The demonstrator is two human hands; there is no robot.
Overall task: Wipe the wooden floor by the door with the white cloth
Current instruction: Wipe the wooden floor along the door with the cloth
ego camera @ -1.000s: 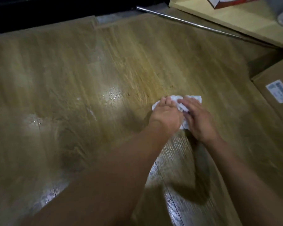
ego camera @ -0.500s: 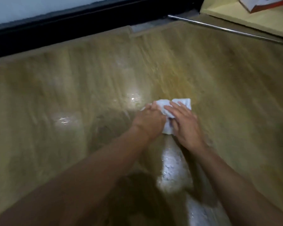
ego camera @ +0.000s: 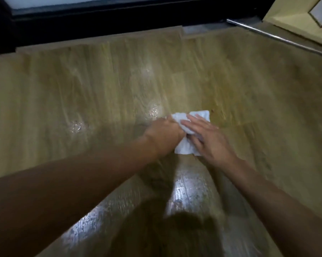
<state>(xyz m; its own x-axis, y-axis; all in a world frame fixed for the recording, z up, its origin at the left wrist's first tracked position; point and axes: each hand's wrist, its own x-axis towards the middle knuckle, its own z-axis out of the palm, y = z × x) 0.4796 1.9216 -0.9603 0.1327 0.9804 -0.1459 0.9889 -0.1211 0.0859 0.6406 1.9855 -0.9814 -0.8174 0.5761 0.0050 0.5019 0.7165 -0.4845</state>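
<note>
White cloth (ego camera: 186, 147), under left hand (ego camera: 164, 134) and right hand (ego camera: 210, 140), has slid leftward.

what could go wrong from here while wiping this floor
1. The white cloth is bunched small under the left hand and right hand, so strokes may miss the wet spots to its left.
2. A wet sheen covers the wooden floor nearest the person; slipping there seems possible.

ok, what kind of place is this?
Probably a home, indoors by a door: wood-plank floor, dark door frame along its far edge, pale wooden furniture at far right.
</note>
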